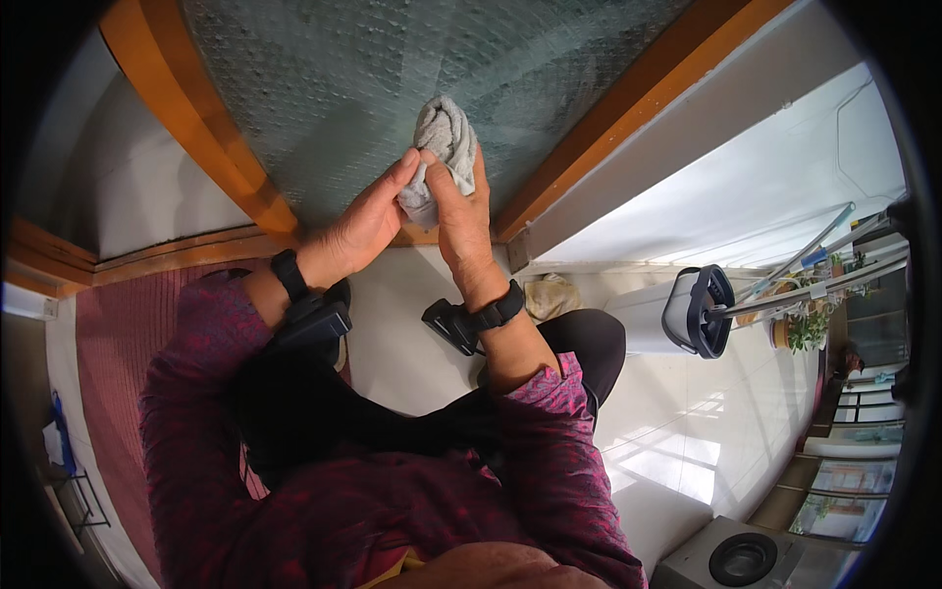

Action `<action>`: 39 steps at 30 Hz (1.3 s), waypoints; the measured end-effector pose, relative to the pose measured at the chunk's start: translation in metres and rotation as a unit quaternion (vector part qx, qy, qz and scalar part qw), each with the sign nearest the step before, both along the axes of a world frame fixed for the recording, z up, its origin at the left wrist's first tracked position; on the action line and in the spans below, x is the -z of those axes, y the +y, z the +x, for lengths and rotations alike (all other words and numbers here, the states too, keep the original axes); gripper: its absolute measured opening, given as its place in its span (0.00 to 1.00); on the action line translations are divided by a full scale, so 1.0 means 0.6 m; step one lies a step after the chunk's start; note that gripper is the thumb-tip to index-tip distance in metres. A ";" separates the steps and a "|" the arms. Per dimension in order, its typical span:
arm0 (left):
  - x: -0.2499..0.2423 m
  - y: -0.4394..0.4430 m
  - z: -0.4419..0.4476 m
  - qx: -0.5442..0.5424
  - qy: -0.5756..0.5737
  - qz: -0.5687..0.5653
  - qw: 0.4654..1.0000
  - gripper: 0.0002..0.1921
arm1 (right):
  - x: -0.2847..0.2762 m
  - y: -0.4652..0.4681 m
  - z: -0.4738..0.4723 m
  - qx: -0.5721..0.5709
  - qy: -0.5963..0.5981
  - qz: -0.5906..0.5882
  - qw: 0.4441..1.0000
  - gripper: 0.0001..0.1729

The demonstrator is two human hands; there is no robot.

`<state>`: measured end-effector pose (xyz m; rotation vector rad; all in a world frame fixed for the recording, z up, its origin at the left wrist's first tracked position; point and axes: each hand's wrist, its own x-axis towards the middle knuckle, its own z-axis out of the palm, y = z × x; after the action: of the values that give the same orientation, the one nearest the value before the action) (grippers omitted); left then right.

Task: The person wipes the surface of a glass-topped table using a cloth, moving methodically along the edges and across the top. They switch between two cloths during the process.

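A folded, light grey cloth (441,136) is held between both hands in front of a textured glass panel (331,96) in an orange-brown wooden frame. My left hand (373,221) grips the cloth's lower left side, its thumb on the near face. On the right side, my right hand (464,213) closes around the cloth, its thumb tip beside the left thumb and its other fingers mostly hidden behind. Whether the cloth touches the glass cannot be told. Each wrist wears a black strap with a dark device.
A mop bucket (699,313) with a mop handle stands at the right, near potted plants (806,329). A crumpled, yellowish cloth (552,296) lies on the floor by the wall. Red ribbed matting (121,353) covers floor at left. A grey speaker-like box (725,559) sits lower right.
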<state>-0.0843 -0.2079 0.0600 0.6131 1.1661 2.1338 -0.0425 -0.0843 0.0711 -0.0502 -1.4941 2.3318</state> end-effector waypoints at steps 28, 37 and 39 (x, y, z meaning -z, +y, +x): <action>-0.006 -0.203 -0.029 -0.109 0.455 -0.396 0.790 0.12 | -0.225 0.346 -0.219 0.568 0.292 0.571 0.515 0.43; -0.052 -0.179 -0.016 -0.088 0.608 -0.411 0.673 0.14 | 0.155 0.310 -0.242 0.572 0.131 0.525 0.616 0.47; -0.050 -0.176 -0.012 -0.075 0.610 -0.424 0.666 0.15 | 0.257 0.269 -0.230 0.515 0.074 0.409 0.749 0.46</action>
<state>-0.0912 -0.3134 0.0900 1.5402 2.6925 0.7422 -0.1803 0.0769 -0.0830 -0.3451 -1.6456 0.7130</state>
